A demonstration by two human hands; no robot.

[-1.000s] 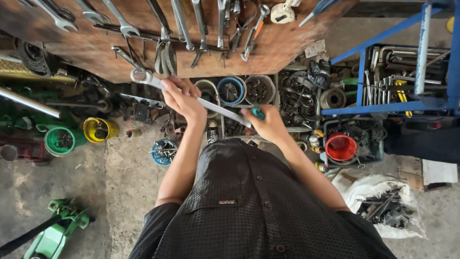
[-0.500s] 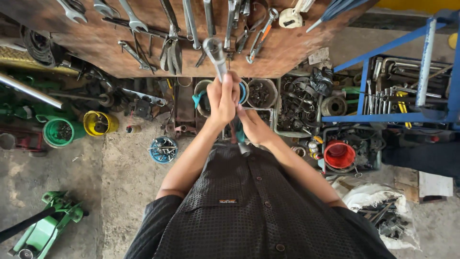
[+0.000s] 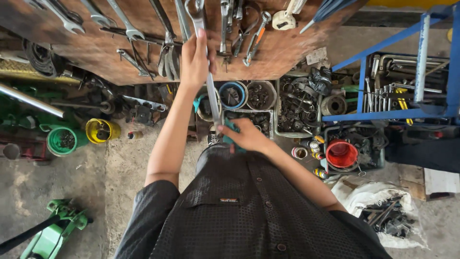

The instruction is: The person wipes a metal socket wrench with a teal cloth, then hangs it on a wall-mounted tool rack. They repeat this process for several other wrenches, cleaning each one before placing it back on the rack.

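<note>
Both hands are on one long wrench (image 3: 209, 81), and I see it has swung from lying crosswise a second ago to standing nearly upright against the brown tool board (image 3: 96, 48). My left hand (image 3: 194, 60) has climbed with it and is clenched around the upper shaft, just under the open head, which now overlaps the row of hanging spanners (image 3: 125, 21). My right hand (image 3: 244, 136) grips the lower end through a teal rag (image 3: 230, 128), close to my chest. I judge that the wrench is being brought up to the board, head first, though I cannot tell whether it has caught on a hook.

Below the board, the round blue tub (image 3: 233, 94) and the grey one (image 3: 261, 95) beside it hold dark small parts, a wire basket (image 3: 297, 108) holds rings and clamps, the red bucket (image 3: 341, 153) looks bare inside, and the green bucket (image 3: 62, 140) has some small bits.
</note>
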